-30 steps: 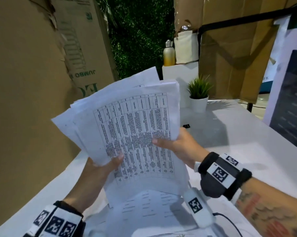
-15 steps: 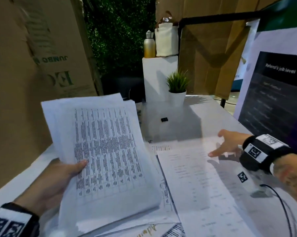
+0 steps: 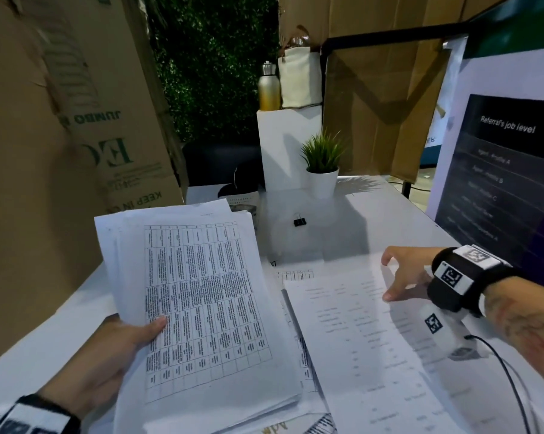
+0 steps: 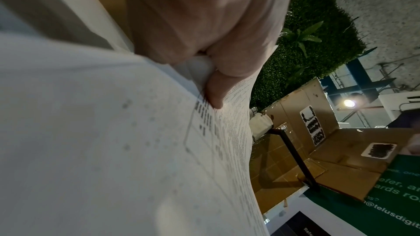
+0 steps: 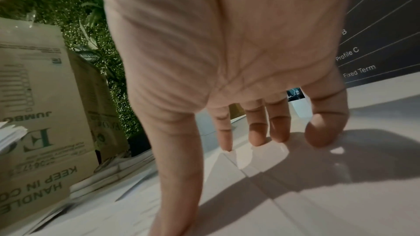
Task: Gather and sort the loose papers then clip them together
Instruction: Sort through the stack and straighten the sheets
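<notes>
My left hand (image 3: 139,336) grips a stack of papers (image 3: 198,305) by its lower left edge, thumb on the printed table of the top sheet. The left wrist view shows that thumb (image 4: 214,94) pressing the stack (image 4: 113,141) against the fingers beneath. More sheets lie under the stack on the white table (image 3: 389,214). My right hand (image 3: 389,277) reaches over the right edge of a loose sheet (image 3: 352,339) on the table, fingers spread and fairly straight. Their tips (image 5: 256,137) touch the paper (image 5: 250,195). A black binder clip (image 3: 300,222) lies further back on the table.
A small potted plant (image 3: 322,164) stands behind the clip. Tall cardboard boxes (image 3: 45,151) wall the table's left side. A printed board (image 3: 499,183) stands along the right edge. A bottle (image 3: 269,86) and a cloth bag sit on a white plinth behind.
My right hand has left the stack and moved right and down onto the loose sheet. My left hand has lowered the stack toward the table on the left.
</notes>
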The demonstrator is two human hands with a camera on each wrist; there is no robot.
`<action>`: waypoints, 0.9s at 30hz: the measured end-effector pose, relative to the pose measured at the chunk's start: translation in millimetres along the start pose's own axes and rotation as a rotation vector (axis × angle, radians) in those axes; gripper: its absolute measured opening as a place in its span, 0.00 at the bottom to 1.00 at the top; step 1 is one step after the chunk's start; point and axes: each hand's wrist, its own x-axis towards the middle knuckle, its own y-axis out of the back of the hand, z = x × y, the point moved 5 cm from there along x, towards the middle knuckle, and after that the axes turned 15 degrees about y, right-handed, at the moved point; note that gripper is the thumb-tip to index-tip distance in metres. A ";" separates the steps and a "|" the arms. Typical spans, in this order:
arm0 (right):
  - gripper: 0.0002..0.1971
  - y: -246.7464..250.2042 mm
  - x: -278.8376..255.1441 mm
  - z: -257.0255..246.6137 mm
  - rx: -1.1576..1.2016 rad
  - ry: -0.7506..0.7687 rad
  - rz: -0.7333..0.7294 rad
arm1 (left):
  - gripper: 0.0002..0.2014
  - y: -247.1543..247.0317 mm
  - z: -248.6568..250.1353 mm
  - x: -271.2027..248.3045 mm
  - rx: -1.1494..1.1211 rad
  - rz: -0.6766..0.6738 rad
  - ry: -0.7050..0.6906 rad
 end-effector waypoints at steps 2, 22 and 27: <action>0.37 -1.2 6.5 0.7 -0.069 -0.024 -0.012 | 0.11 -0.6 -1.8 -0.2 -0.005 0.011 0.013; 0.14 -35.1 28.0 -126.5 0.479 0.467 0.219 | 0.24 61.1 -4.3 -17.5 -0.294 -0.024 0.102; 0.12 -97.1 43.3 -160.1 0.133 0.384 0.083 | 0.11 56.9 -2.6 -24.5 -0.135 0.087 0.022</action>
